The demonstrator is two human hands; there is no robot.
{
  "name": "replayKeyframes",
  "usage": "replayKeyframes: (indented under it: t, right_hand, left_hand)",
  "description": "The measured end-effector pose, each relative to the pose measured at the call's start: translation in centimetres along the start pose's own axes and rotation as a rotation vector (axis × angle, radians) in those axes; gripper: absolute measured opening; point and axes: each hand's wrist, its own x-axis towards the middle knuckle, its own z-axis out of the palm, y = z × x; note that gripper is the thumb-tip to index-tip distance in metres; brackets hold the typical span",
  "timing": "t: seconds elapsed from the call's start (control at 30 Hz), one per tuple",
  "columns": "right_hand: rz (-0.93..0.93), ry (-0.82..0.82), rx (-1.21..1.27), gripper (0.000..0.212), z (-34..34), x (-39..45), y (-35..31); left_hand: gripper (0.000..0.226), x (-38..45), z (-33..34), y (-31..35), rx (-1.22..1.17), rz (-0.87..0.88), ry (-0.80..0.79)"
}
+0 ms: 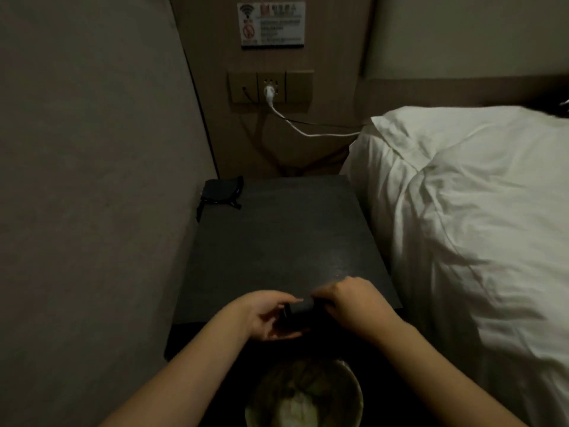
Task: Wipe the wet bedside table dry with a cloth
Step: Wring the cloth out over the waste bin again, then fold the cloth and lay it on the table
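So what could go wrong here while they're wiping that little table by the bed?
The dark item held between the left hand and right hand sits over the table's front edge, above the bin; a slip might drop it in. The black pouch at the back left corner could get pushed off or dampened. Dim light may hide wet patches.

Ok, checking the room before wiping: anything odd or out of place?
Nothing looks spilled or broken. A dark pouch sits at the table's back left corner, overhanging the edge. Both hands, left and right, hold a small dark object that I cannot identify.
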Motion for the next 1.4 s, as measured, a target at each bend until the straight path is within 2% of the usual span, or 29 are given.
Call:
replayKeyframes:
  t: [0.1, 0.2, 0.3, 0.4, 0.47, 0.53, 0.63, 0.67, 0.73, 0.77, 0.9, 1.03, 1.23, 1.4]
  right_hand:
    - [-0.019, 0.065, 0.031, 0.031, -1.3, 0.4, -0.3]
    - [-0.007, 0.114, 0.062, 0.025, -1.8, 1.2, -0.1]
    - [0.064, 0.204, 0.199, 0.025, -1.9, 2.3, 0.7]
    - [0.229, 0.449, 0.463, 0.029, -1.8, 4.3, 1.7]
    - [0.414, 0.558, 0.675, 0.045, -1.7, 6.5, 2.6]
    - [0.519, 0.508, 0.976, 0.059, -1.8, 8.8, 3.4]
    - [0.440, 0.246, 1.709, 0.046, -2.1, 11.6, 4.0]
    - [0.421, 0.161, 1.881, 0.043, -2.3, 12.2, 3.8]
    - [0.392, 0.096, 2.046, 0.033, -2.3, 13.8, 3.7]
    - [0.377, 0.116, 2.089, 0.029, -2.1, 14.7, 3.8]
    - [0.360, 0.194, 2.009, 0.019, -1.6, 18.1, 4.2]
    - [0.440, 0.219, 1.884, 0.027, -0.7, 21.7, 5.5]
    - [0.558, 0.210, 1.647, 0.022, 0.1, 27.5, 7.0]
    - [0.612, 0.289, 1.494, 0.008, 0.9, 31.5, 8.0]
  left_hand:
    - [0.017, -0.7, 0.4, 2.9, 0.064, 0.154, 0.060]
    - [0.007, -1.4, 0.6, 5.6, 0.081, 0.380, 0.143]
    - [0.013, -3.0, 1.4, 7.5, 0.098, 0.551, 0.149]
    - [0.019, -3.4, 1.3, 9.6, 0.110, 0.669, 0.116]
    - [0.020, -3.1, 0.6, 11.1, 0.087, 0.713, 0.059]
    - [0.022, -2.5, -0.2, 12.7, 0.067, 0.732, -0.007]
    - [0.023, -1.5, -1.1, 14.7, 0.013, 0.757, -0.089]
    - [0.023, -0.9, -1.6, 15.2, -0.017, 0.766, -0.098]
    - [0.022, 0.6, -2.7, 16.3, -0.096, 0.772, -0.106]
    - [0.021, 1.3, -3.3, 16.8, -0.134, 0.765, -0.086]
    - [0.032, 4.4, -5.5, 18.5, -0.177, 0.764, 0.155]
    - [0.031, 6.8, -7.3, 19.5, 0.002, 0.822, 0.445]
    - [0.027, 9.3, -9.0, 22.1, 0.200, 0.927, 0.740]
    - [0.031, 11.2, -9.9, 24.6, 0.316, 1.040, 0.896]
